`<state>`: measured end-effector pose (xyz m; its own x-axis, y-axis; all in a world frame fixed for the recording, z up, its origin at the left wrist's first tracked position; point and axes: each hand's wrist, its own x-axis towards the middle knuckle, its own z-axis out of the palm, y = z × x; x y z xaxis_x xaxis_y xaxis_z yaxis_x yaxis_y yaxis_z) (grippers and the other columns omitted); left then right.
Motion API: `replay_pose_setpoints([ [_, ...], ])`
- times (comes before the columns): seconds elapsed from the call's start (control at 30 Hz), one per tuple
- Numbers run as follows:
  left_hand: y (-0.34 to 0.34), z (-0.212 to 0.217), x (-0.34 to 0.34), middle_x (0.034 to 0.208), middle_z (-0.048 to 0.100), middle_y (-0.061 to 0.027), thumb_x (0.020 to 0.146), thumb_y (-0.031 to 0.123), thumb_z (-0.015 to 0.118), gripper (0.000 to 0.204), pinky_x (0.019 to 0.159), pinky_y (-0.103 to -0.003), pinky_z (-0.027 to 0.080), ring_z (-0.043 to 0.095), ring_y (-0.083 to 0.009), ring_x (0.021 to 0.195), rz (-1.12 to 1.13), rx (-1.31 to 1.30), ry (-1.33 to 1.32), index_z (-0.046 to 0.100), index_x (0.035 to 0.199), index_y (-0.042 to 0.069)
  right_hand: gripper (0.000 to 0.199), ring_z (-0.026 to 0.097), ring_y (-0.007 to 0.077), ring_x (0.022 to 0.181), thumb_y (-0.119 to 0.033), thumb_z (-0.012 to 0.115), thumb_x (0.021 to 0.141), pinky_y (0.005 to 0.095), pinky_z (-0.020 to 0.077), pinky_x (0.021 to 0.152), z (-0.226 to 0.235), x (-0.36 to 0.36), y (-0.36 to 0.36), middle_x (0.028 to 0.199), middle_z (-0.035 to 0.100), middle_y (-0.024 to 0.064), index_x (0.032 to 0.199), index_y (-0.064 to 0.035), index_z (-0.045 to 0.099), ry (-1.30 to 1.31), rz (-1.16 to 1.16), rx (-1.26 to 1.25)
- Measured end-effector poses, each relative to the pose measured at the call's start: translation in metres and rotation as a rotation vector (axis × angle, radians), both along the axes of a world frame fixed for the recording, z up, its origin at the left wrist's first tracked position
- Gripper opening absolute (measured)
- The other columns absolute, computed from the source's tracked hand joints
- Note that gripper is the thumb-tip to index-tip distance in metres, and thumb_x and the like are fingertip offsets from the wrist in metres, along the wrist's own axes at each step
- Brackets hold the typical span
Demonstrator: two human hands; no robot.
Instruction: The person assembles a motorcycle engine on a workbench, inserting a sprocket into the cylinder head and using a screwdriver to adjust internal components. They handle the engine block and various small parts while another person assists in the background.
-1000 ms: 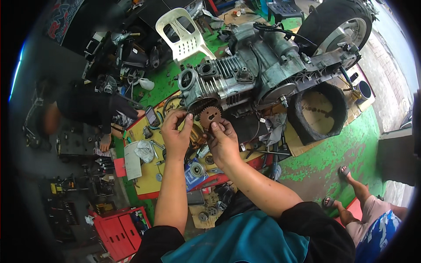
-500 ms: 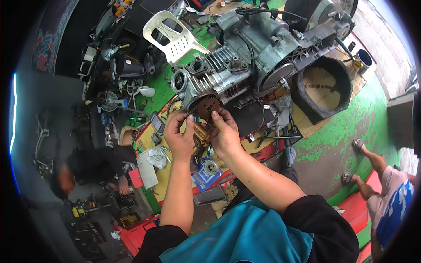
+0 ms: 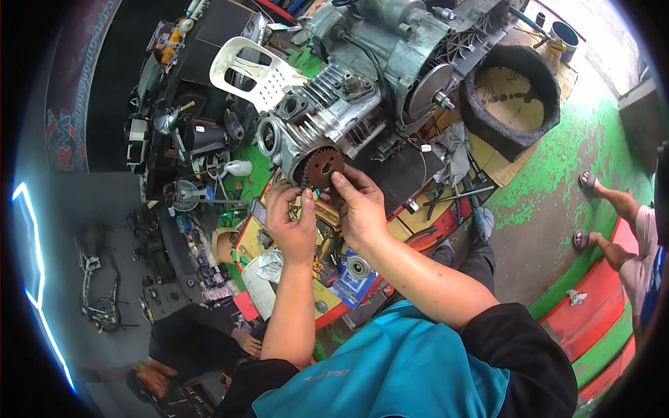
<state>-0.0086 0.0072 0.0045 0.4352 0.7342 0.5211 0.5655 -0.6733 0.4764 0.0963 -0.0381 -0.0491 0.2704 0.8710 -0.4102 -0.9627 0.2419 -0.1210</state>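
Leftward across my feed, the engine had shifted; beside its lower-left end, the right hand pinched the brown sprocket. I couldn't tell whether the left hand's fingertips gripped anything; keeping the sprocket square seemed wise

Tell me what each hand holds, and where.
The right hand holds the brown toothed disc by its lower right edge. Whether the left hand grips anything cannot be told.

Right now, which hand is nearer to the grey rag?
Right. The right hand, holding the brown sprocket, is left of the grey rag and apart from it; the left hand is farther left, beyond the right one.
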Motion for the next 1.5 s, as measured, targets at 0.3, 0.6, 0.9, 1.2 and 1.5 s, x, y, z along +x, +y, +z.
replay_pose_setpoints([
  [0.3, -0.005, -0.006, 0.003, 0.095, 0.070, -0.0118, 0.096, 0.009, 0.077, 0.013, 0.090, -0.044, 0.048, 0.062, -0.0323, 0.098, 0.048, -0.021, 0.031, 0.068, 0.093, 0.000, 0.039, 0.073, 0.0155, 0.097, -0.008, 0.070, 0.106, 0.0318, 0.0631, 0.088, 0.009, -0.013, -0.004, 0.122, 0.076, 0.0108, 0.143, 0.0035, 0.066, -0.054, -0.060, -0.059],
  [0.6, -0.005, -0.007, 0.012, 0.085, 0.066, -0.0105, 0.102, 0.012, 0.071, 0.020, 0.078, -0.037, 0.049, 0.060, -0.0245, 0.080, 0.099, -0.152, -0.015, 0.066, 0.089, -0.002, 0.038, 0.073, 0.0180, 0.104, -0.009, 0.073, 0.104, 0.0338, 0.0635, 0.091, 0.010, -0.011, 0.002, 0.124, 0.076, 0.0133, 0.139, 0.0053, 0.068, -0.153, -0.126, -0.088],
  [0.9, -0.008, -0.014, 0.010, 0.089, 0.067, -0.0032, 0.107, 0.015, 0.068, 0.023, 0.078, -0.029, 0.047, 0.057, -0.0121, 0.083, 0.112, -0.313, -0.097, 0.067, 0.094, -0.003, 0.035, 0.071, 0.0120, 0.102, -0.010, 0.076, 0.102, 0.0279, 0.0575, 0.092, 0.011, -0.007, -0.003, 0.118, 0.079, 0.0139, 0.131, 0.0093, 0.072, -0.121, -0.104, -0.140],
  [1.2, -0.012, -0.004, 0.021, 0.089, 0.073, -0.0030, 0.109, 0.021, 0.068, 0.029, 0.076, -0.027, 0.048, 0.062, -0.0086, 0.081, 0.160, -0.339, -0.215, 0.074, 0.097, -0.004, 0.038, 0.070, 0.0105, 0.099, -0.009, 0.077, 0.101, 0.0263, 0.0586, 0.086, 0.019, -0.007, 0.001, 0.115, 0.079, 0.0140, 0.132, 0.0100, 0.071, -0.144, -0.132, -0.130],
  [1.5, -0.011, -0.007, 0.024, 0.087, 0.073, -0.0030, 0.105, 0.016, 0.074, 0.023, 0.073, -0.025, 0.048, 0.062, -0.0083, 0.079, 0.176, -0.332, -0.257, 0.073, 0.094, -0.004, 0.036, 0.071, 0.0135, 0.098, -0.008, 0.077, 0.101, 0.0293, 0.0602, 0.083, 0.026, -0.007, 0.008, 0.116, 0.078, 0.0118, 0.133, 0.0058, 0.072, 0.080, -0.163, -0.035],
])
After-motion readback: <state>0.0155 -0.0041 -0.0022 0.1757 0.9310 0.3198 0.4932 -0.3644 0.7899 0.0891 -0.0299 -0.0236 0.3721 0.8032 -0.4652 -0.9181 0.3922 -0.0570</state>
